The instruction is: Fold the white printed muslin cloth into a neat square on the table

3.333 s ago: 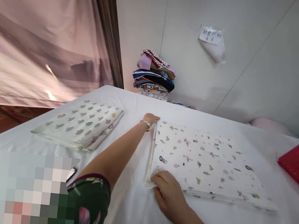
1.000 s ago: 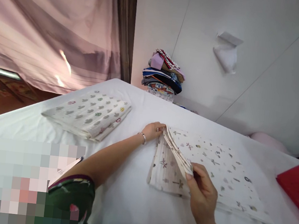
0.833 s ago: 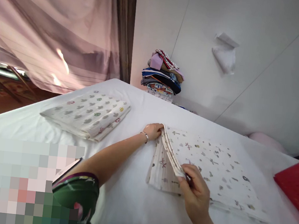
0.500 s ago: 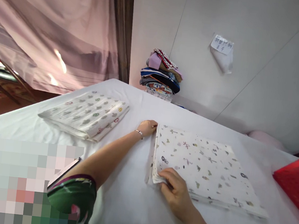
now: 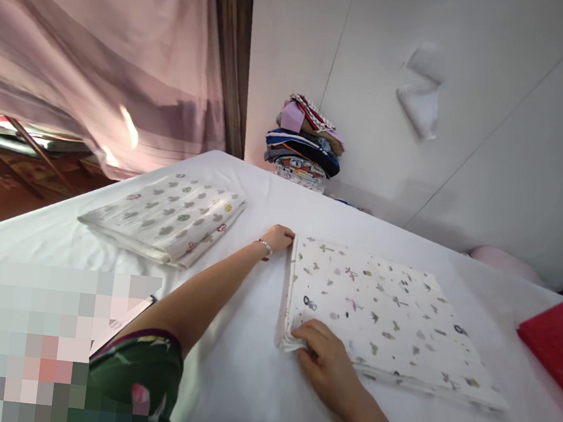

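A white folded cloth (image 5: pixel 376 315) printed with small palms, leaves and other motifs lies flat on the white-covered table (image 5: pixel 228 380). My left hand (image 5: pixel 278 238), with a bracelet at the wrist, pinches its far left corner. At the near left corner, my right hand (image 5: pixel 323 360) grips the layered edge between thumb and fingers. The cloth's left edge runs between both hands, its layers stacked nearly even. To the left lies a second folded cloth (image 5: pixel 175 216), white with grey, green and red motifs, touched by neither hand.
A pile of folded clothes (image 5: pixel 305 143) stands by the wall behind the table. A red object (image 5: pixel 560 334) lies at the right edge. Pink curtains (image 5: pixel 102 51) hang at the left, and a white paper-like packet (image 5: pixel 420 108) is fixed to the wall.
The cloth's left edge has shifted slightly left at the near corner, and its layers lie closer together. My right hand moved slightly left with it; both hands keep their grip.
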Action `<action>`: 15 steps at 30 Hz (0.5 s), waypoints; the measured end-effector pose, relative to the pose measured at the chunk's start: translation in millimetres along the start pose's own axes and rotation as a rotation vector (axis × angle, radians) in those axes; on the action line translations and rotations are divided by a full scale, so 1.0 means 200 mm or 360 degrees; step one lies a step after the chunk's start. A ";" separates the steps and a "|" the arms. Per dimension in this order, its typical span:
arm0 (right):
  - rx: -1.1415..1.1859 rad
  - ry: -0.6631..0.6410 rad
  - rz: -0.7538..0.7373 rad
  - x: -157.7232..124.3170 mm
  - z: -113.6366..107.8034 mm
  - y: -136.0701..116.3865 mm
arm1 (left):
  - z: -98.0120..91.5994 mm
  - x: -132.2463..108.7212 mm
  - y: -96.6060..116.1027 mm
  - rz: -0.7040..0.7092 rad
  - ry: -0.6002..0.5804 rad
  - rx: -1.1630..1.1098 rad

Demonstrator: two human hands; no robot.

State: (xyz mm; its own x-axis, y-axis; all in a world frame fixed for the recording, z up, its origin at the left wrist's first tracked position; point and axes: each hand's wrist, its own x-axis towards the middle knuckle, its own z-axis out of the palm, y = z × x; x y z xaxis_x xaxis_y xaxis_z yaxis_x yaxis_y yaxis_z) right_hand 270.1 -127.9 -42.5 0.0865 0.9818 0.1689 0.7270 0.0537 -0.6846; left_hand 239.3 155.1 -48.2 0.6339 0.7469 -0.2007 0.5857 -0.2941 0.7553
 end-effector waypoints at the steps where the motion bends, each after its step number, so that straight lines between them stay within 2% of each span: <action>1: -0.0012 -0.0001 -0.0014 0.00 0.00 0.00 | -0.01 0.00 0.01 -0.0016 -0.0018 -0.0051; 5: -0.0096 0.0003 -0.0066 0.00 0.02 0.01 | -0.01 0.00 0.05 -0.0004 0.0016 -0.0160; 11: -0.0151 -0.0005 -0.0057 0.00 0.02 -0.01 | 0.01 0.00 0.08 -0.0122 0.0252 -0.0109; 15: -0.0148 0.0037 -0.0072 0.00 0.02 -0.02 | 0.01 0.00 0.11 -0.0135 0.0193 0.0005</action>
State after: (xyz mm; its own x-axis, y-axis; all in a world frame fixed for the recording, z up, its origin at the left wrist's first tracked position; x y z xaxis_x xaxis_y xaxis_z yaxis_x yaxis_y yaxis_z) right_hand 264.1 -127.1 -43.6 0.0672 0.9743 0.2150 0.7905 0.0795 -0.6072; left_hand 253.3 148.5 -33.0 0.5166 0.8356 -0.1867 0.6363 -0.2288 0.7367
